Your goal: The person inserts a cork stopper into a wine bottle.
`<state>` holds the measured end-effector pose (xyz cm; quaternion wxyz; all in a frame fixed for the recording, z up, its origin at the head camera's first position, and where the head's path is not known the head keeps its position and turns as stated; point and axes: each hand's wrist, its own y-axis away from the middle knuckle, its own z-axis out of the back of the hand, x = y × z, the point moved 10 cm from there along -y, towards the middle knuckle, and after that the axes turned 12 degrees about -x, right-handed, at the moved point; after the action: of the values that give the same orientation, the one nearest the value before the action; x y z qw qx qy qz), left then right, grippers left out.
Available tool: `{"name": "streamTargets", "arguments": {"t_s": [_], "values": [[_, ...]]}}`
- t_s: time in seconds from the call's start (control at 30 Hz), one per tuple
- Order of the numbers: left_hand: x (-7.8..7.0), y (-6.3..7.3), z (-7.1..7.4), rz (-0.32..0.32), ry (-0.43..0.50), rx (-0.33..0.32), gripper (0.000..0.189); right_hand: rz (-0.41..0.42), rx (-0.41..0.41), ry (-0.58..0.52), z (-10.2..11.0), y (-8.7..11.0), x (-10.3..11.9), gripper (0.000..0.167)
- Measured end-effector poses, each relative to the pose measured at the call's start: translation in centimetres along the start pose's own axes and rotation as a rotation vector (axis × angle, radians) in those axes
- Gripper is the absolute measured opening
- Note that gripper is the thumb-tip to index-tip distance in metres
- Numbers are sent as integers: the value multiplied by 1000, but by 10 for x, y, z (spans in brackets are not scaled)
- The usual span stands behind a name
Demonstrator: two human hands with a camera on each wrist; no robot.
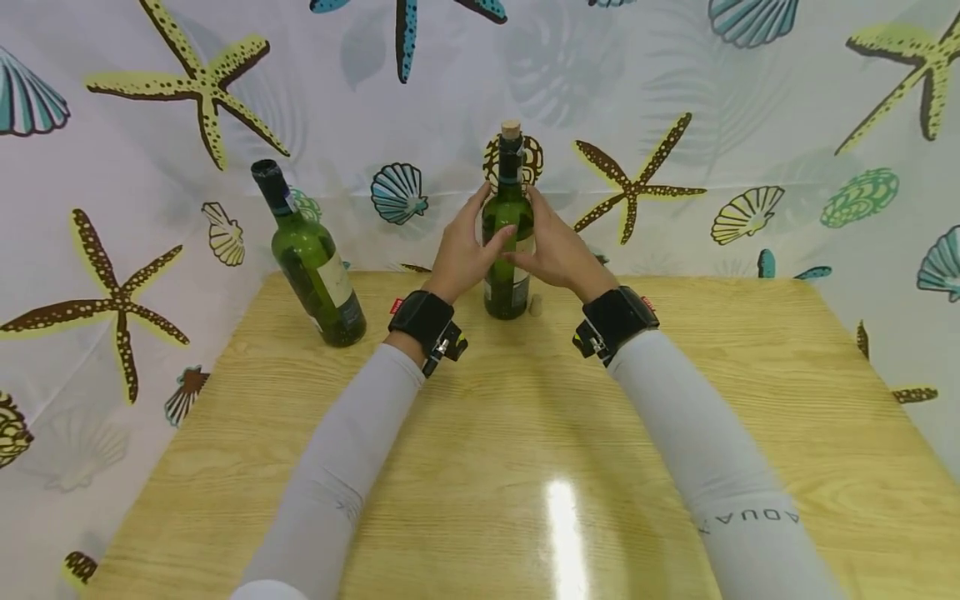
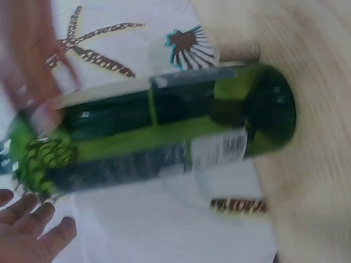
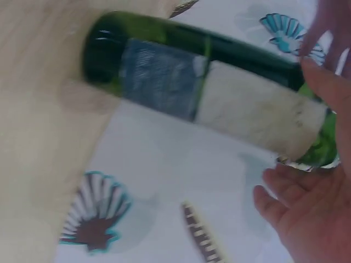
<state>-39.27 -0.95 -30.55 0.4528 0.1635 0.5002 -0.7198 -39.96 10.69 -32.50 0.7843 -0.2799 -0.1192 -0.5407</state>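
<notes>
A green wine bottle (image 1: 507, 287) with a cork (image 1: 511, 129) in its mouth stands upright near the table's back edge. My left hand (image 1: 467, 250) is at its left side and my right hand (image 1: 557, 252) at its right, both around shoulder height. The thumbs point inward in front of the glass. In the left wrist view, the left fingers (image 2: 57, 235) are spread beside the bottle, with a gap showing. The right fingers (image 3: 279, 192) extend loosely along the other side in the right wrist view, by the pale label (image 3: 255, 107).
A second green wine bottle (image 1: 318, 267), with no cork showing at its mouth, stands to the left. A loose cork (image 1: 536, 305) is close to the right of the middle bottle's base. Behind the wooden table (image 1: 480, 417) hangs a patterned cloth (image 1: 450, 100).
</notes>
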Motion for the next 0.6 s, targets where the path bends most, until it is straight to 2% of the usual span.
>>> {"name": "streamTargets", "arguments": {"t_s": [0.1, 0.2, 0.3, 0.4, 0.47, 0.5, 0.57, 0.6], "values": [[-9, 4, 27, -60, -42, -54, 57, -48, 100, 23, -11, 8, -20, 94], [-21, 10, 72, -186, -67, -185, 42, -69, 204, 81, -28, 17, -39, 73], [-34, 25, 126, -355, -63, -417, 33, -81, 295, 153, -45, 25, -55, 54], [-40, 49, 182, -479, -105, -713, 36, -96, 345, 194, -58, 31, -67, 47], [-36, 62, 212, -477, -174, -868, 45, -93, 353, 217, -66, 32, -71, 45], [-31, 66, 225, -452, -208, -911, 49, -97, 349, 218, -69, 33, -73, 44], [-13, 66, 243, -362, -268, -930, 62, -95, 333, 221, -75, 33, -75, 43], [0, 63, 248, -295, -275, -898, 70, -94, 323, 220, -78, 33, -75, 42]]}}
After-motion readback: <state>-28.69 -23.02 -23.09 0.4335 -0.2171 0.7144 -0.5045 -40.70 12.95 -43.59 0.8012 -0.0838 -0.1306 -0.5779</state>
